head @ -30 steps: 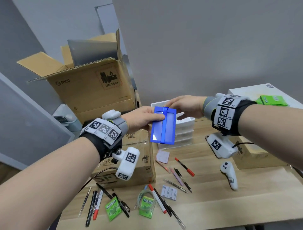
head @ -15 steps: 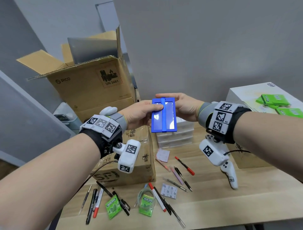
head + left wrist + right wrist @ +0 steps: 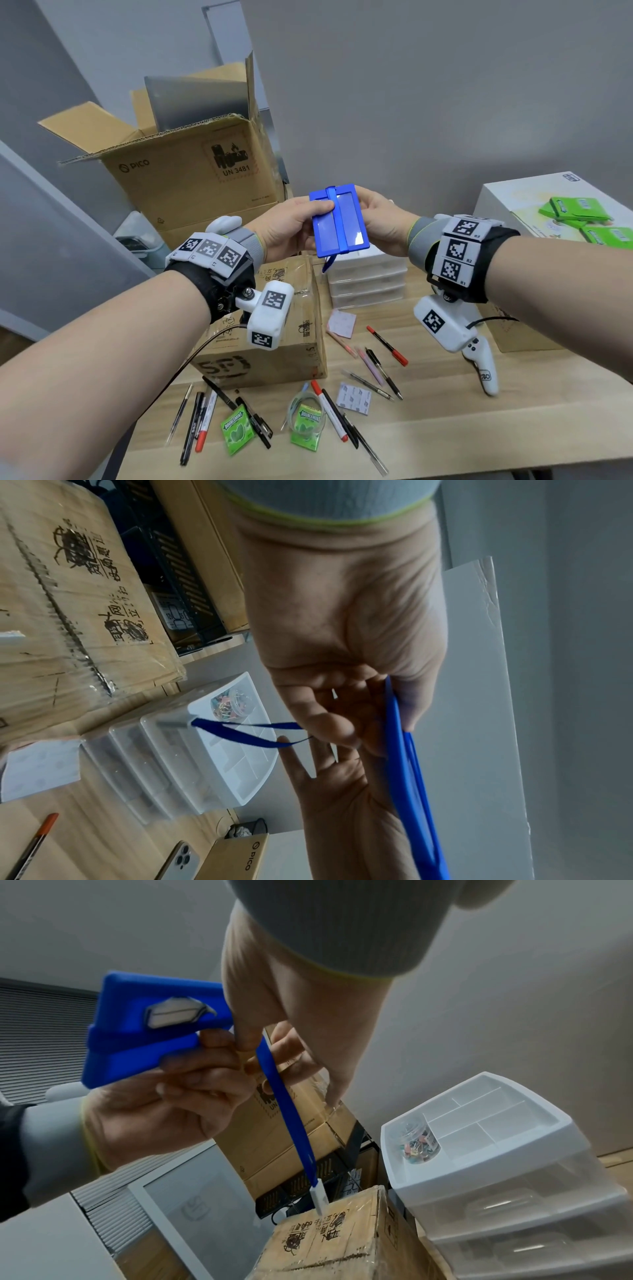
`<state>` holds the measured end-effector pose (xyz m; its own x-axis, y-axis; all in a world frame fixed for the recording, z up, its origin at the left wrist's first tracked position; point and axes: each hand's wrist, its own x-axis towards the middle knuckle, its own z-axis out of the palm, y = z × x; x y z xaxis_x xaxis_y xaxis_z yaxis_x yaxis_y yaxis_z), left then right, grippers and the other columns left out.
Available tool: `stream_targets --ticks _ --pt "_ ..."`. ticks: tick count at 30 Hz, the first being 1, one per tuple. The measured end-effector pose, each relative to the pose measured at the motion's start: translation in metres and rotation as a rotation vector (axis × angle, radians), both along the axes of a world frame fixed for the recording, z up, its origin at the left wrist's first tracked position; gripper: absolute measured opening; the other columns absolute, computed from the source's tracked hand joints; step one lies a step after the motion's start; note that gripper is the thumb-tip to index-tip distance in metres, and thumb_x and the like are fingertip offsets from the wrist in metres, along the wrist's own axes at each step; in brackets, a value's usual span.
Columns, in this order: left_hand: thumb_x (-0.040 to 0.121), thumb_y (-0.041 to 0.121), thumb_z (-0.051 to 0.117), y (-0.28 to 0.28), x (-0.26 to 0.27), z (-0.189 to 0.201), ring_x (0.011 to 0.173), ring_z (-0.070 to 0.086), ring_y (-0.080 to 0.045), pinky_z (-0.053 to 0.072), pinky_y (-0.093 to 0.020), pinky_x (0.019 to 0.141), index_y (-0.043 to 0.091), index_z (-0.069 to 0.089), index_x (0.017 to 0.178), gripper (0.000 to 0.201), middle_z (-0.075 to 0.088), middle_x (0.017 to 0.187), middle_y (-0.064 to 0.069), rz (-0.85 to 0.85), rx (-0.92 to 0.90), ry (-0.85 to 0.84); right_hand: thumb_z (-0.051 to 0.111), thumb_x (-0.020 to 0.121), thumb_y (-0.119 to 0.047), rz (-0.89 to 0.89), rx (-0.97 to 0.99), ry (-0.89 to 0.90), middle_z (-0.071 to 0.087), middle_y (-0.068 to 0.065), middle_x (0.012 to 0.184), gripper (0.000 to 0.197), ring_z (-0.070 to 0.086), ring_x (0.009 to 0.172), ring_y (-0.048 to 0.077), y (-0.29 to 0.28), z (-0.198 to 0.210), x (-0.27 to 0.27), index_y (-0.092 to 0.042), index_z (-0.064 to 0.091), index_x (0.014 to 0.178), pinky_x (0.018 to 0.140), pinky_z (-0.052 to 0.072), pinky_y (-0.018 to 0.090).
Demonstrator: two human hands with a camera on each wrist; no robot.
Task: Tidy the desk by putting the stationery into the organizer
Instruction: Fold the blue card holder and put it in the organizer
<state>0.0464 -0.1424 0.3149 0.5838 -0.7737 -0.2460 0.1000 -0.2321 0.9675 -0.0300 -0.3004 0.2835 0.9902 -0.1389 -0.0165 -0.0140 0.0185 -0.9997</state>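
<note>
Badge holder of flat blue plastic, lifted higher than a second ago, held above the white drawer organizer; left hand and right hand pinch opposite edges, its blue strap dangling below the grip. Stowing likely awaits strap gathering.

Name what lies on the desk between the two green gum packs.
Between the left gum pack and the right gum pack, the head view shows black pens on the desk.

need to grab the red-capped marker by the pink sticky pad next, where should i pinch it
Pinch the red-capped marker at mid-barrel, coming straight down from above. It lies flat on the desk, clear of the pens beside it, so fingers fit on both long sides; the capped end is fatter and slicker.
</note>
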Motion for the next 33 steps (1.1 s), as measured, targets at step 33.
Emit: stream_targets --ticks 33 --pt "0.098 0.021 0.052 0.014 0.055 -0.03 0.053 0.051 -0.016 0.045 -0.029 0.055 -0.006 0.063 0.09 0.03 0.059 0.07 -0.01 0.374 0.086 -0.689 0.048 0.1 -0.012 0.092 0.018 0.289 0.048 0.001 0.06 0.022 0.043 0.053 0.015 0.014 -0.008 -0.004 -0.008 0.06 0.082 0.061 0.046 0.024"
